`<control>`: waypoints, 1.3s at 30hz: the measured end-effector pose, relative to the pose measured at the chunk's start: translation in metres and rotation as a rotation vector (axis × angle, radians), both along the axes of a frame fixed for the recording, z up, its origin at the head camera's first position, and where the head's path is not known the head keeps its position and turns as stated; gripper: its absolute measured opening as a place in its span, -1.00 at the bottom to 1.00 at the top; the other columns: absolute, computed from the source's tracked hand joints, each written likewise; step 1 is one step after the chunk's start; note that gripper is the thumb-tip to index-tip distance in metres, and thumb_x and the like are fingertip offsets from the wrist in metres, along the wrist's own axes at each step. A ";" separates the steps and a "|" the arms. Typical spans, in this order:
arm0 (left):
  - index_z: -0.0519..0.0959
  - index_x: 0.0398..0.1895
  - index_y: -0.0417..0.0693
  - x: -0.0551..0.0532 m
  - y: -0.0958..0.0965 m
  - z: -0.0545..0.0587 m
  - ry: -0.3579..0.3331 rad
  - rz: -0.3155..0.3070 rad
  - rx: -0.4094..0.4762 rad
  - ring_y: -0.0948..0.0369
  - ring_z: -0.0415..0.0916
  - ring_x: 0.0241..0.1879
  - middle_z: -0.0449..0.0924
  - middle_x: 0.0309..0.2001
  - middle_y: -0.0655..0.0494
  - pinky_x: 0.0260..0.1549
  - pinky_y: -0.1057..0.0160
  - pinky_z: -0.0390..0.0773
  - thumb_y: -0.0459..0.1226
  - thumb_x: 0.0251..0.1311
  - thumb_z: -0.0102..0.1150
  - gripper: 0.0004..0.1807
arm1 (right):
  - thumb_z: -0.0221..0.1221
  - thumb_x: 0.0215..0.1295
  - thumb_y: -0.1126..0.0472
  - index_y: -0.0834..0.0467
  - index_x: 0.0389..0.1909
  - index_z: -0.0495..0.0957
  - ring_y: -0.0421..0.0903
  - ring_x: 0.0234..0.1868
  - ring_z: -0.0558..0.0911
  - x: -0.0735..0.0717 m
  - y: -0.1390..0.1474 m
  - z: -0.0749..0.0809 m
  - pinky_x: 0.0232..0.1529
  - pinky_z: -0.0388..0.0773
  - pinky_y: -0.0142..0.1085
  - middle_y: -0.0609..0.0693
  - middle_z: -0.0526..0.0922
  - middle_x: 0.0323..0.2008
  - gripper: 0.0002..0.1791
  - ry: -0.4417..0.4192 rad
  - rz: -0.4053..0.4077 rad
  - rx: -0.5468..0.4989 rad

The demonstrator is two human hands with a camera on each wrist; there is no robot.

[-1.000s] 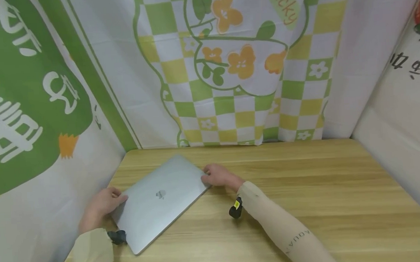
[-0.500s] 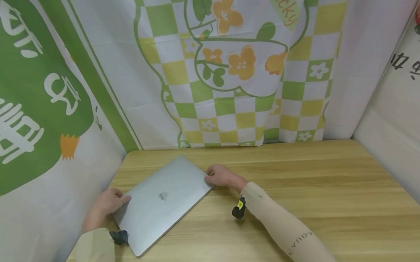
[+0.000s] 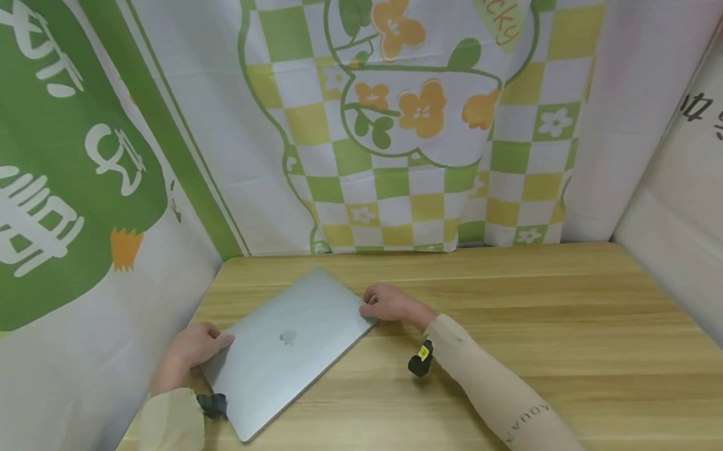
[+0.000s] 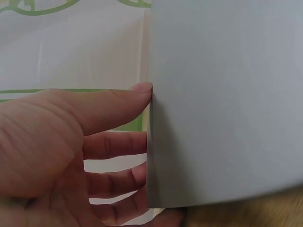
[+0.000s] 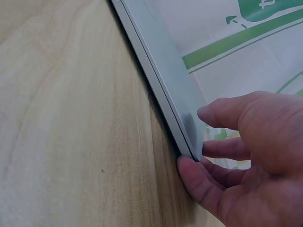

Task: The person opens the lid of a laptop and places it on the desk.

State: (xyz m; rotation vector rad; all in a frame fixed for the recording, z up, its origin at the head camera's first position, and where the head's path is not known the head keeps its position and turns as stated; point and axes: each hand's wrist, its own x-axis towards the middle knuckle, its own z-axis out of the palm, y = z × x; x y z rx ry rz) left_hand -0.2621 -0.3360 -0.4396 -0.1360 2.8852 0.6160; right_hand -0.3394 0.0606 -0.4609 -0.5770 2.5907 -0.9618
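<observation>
A closed silver laptop with an apple logo on its lid lies slantwise over the left part of the wooden table. At its left edge, my left hand grips with the thumb on the lid's rim; in the left wrist view the fingers reach along and partly behind that edge. My right hand holds the far right corner, thumb and fingers curled about it in the right wrist view. Whether the laptop is slightly raised off the table cannot be told. Its underside is hidden.
The wooden table stretches away to the right of the laptop. Behind it hangs a checked, flowered curtain. Printed white cloth stands along the left side and the right side. A small black camera sits at each wrist.
The laptop and both hands have shifted slightly to the right together. Both hands keep their hold. The head view has also turned a little to the left.
</observation>
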 end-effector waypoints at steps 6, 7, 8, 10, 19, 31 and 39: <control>0.50 -0.09 -0.46 0.002 0.004 0.004 -0.033 0.015 0.051 0.05 0.46 -0.29 0.56 -0.23 -0.21 -0.49 0.22 0.51 -0.07 0.31 0.14 -0.49 | 0.19 0.35 0.07 0.25 0.10 0.53 -0.15 -0.29 0.64 0.001 0.003 0.000 -0.27 0.63 -0.34 0.17 0.61 0.07 -0.58 -0.042 -0.007 -0.006; 0.50 -0.09 -0.45 0.003 0.005 0.005 -0.039 0.017 0.054 0.05 0.46 -0.29 0.56 -0.23 -0.21 -0.50 0.22 0.52 -0.07 0.31 0.14 -0.49 | 0.19 0.35 0.06 0.25 0.11 0.52 -0.15 -0.31 0.64 0.002 0.003 0.000 -0.29 0.63 -0.34 0.17 0.61 0.08 -0.57 -0.046 -0.009 -0.009; 0.49 -0.09 -0.45 0.004 0.006 0.006 -0.044 0.020 0.060 0.05 0.46 -0.29 0.55 -0.23 -0.21 -0.50 0.21 0.53 -0.07 0.31 0.14 -0.49 | 0.19 0.35 0.06 0.25 0.11 0.52 -0.15 -0.32 0.64 0.002 0.004 -0.001 -0.30 0.64 -0.35 0.18 0.61 0.07 -0.57 -0.049 -0.012 -0.008; 0.49 -0.10 -0.44 0.005 0.007 0.007 -0.046 0.019 0.062 0.06 0.46 -0.31 0.55 -0.25 -0.19 -0.51 0.22 0.53 -0.07 0.31 0.14 -0.51 | 0.19 0.35 0.06 0.25 0.12 0.51 -0.16 -0.32 0.64 0.002 0.005 -0.001 -0.30 0.63 -0.35 0.17 0.62 0.06 -0.56 -0.044 -0.012 -0.006; 0.51 -0.13 -0.42 0.003 0.010 0.005 -0.034 0.008 0.046 0.07 0.47 -0.34 0.56 -0.28 -0.18 -0.54 0.22 0.52 -0.07 0.31 0.15 -0.52 | 0.27 0.27 0.10 0.25 0.07 0.52 -0.13 -0.27 0.60 0.008 0.011 0.000 -0.27 0.60 -0.31 0.10 0.63 -0.09 -0.57 -0.024 -0.019 -0.013; 0.52 -0.17 -0.38 0.002 0.012 0.001 -0.017 -0.019 0.003 0.09 0.46 -0.36 0.56 -0.31 -0.14 -0.56 0.23 0.49 -0.05 0.28 0.17 -0.53 | 0.29 0.23 0.10 0.26 0.04 0.54 -0.13 -0.27 0.57 0.017 0.017 -0.005 -0.26 0.58 -0.32 0.05 0.62 -0.19 -0.57 0.027 -0.032 -0.002; 0.52 -0.16 -0.37 0.004 0.017 0.005 -0.028 -0.023 0.035 0.09 0.46 -0.36 0.56 -0.29 -0.13 -0.55 0.23 0.49 -0.05 0.30 0.15 -0.54 | 0.30 0.23 0.10 0.25 0.01 0.55 -0.13 -0.30 0.56 0.017 0.022 -0.005 -0.31 0.56 -0.33 0.03 0.60 -0.25 -0.59 0.014 -0.032 -0.021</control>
